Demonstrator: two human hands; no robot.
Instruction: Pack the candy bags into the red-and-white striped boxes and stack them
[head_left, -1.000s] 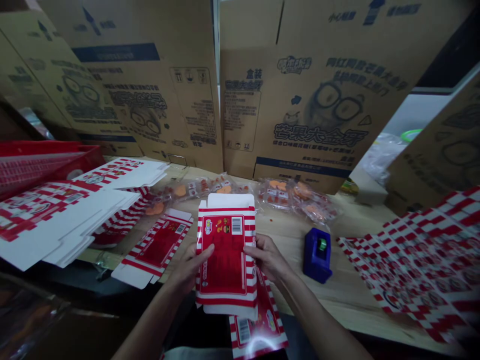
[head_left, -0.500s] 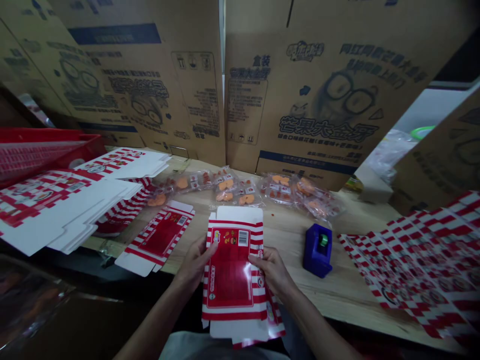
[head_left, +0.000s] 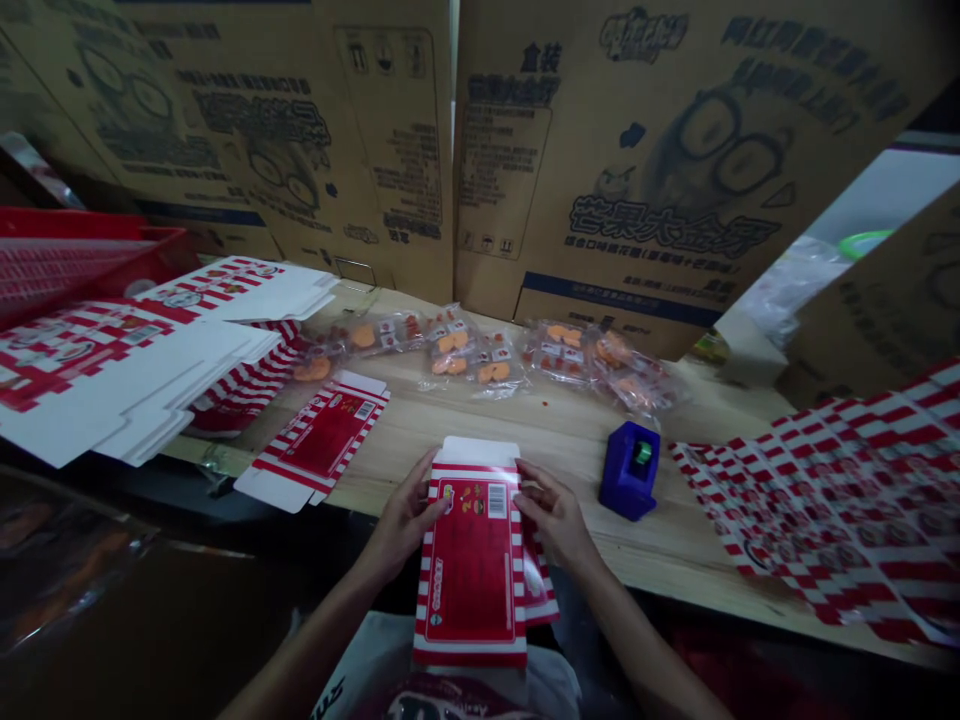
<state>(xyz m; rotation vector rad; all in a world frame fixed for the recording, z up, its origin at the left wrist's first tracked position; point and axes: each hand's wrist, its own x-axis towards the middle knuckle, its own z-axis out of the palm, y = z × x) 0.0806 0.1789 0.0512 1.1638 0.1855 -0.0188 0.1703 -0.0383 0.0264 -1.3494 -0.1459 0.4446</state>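
Observation:
A red-and-white striped folding carton (head_left: 476,570) is held upright between my hands, its printed red panel facing me and a white flap standing at its top end. My left hand (head_left: 409,520) grips its left edge, thumb on the front. Along the right edge, my right hand (head_left: 556,515) has its fingers curled against the upper corner. Partly hidden behind this carton is another striped carton (head_left: 538,585). A flattened striped carton (head_left: 322,440) lies on the table to the left of my hands.
Clear bags of orange snack pieces (head_left: 491,360) lie along the back of the table (head_left: 405,400). A blue tape dispenser (head_left: 628,475) stands right. Flat cartons (head_left: 172,350) and a red basket (head_left: 161,262) are left, striped cartons (head_left: 825,510) far right. Large cardboard boxes (head_left: 517,180) stand behind.
The held carton has moved down and closer to my body. Its lower white flap and striped right side no longer show. My right hand has shifted to the upper right corner.

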